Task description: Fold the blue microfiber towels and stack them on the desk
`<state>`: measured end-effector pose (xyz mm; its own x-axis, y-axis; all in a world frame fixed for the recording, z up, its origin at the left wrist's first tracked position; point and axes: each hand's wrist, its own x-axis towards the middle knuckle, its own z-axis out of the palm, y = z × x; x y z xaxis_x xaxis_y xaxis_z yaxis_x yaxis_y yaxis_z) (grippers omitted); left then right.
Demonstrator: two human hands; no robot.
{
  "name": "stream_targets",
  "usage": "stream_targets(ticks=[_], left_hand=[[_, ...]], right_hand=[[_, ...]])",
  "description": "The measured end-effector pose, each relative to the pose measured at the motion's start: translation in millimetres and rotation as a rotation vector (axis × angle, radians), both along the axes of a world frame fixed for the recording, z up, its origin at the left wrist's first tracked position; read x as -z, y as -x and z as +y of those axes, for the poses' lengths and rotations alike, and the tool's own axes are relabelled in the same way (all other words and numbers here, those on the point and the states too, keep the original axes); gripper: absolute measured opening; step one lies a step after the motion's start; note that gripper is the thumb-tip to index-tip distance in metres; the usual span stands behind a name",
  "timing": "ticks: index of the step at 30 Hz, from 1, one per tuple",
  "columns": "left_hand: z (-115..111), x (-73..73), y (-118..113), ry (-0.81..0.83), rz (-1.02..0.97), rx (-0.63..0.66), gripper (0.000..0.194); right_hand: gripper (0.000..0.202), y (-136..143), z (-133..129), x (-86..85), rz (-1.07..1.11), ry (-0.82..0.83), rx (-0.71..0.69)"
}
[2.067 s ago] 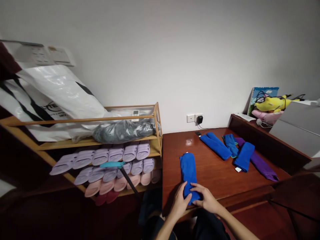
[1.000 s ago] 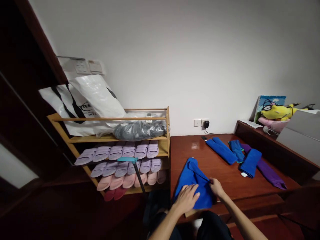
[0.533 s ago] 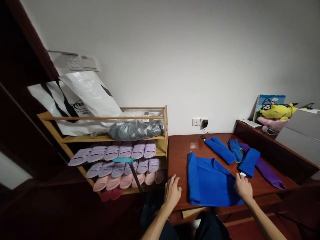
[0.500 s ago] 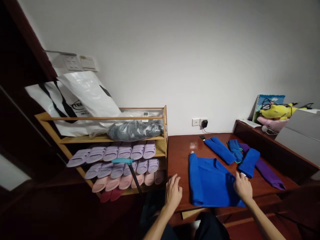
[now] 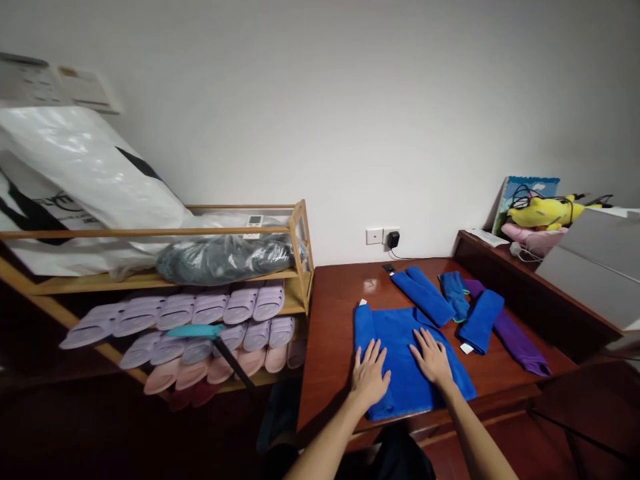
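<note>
A blue towel (image 5: pixel 400 327) lies spread on the brown table, its left side folded over into a narrow strip with a white tag at the top. My left hand (image 5: pixel 370 375) rests on that folded strip, fingers spread. Flat on the towel's right half lies my right hand (image 5: pixel 431 358), its fingers stretched out. Beyond it are a long folded blue towel (image 5: pixel 423 295), a crumpled blue cloth (image 5: pixel 454 295) with green edging, a folded blue towel bundle (image 5: pixel 483 321) with a white tag, and a purple cloth (image 5: pixel 523 343).
To the left stands a wooden shoe rack (image 5: pixel 295 287) with rows of slippers and white bags (image 5: pixel 90 167). A yellow plush toy (image 5: pixel 545 212) and a grey-white box (image 5: pixel 595 257) sit on the raised ledge at right. A black plug (image 5: pixel 393 239) is in the wall socket.
My left hand has moved from beside the towel onto its folded strip. My right hand has shifted left from the towel's right edge and flattened onto it. The view has swung right.
</note>
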<state>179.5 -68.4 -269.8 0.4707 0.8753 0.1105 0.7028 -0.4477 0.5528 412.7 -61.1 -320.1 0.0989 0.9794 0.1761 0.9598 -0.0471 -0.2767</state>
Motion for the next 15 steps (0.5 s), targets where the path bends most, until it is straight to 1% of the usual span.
stream_targets(ticks=[3, 7, 10, 13, 15], left_hand=[[3.1, 4.1, 1.5, -0.002, -0.005, -0.021, 0.060], [-6.3, 6.8, -7.1, 0.013, -0.001, -0.028, 0.068], [-16.1, 7.0, -6.3, 0.034, 0.016, -0.009, 0.071], [-25.3, 9.5, 6.1, 0.062, 0.032, -0.013, 0.072], [-30.4, 16.1, 19.8, 0.070, 0.048, -0.024, 0.075]], right_hand=[[0.063, -19.9, 19.5, 3.3, -0.029, 0.023, 0.108], [0.061, -49.4, 45.3, 5.3, -0.006, 0.048, 0.136], [0.062, -71.8, 59.0, 2.3, 0.034, 0.047, 0.160], [0.061, -88.7, 61.9, -5.3, 0.079, 0.051, 0.166], [0.055, -97.4, 53.7, -10.7, 0.105, 0.064, 0.122]])
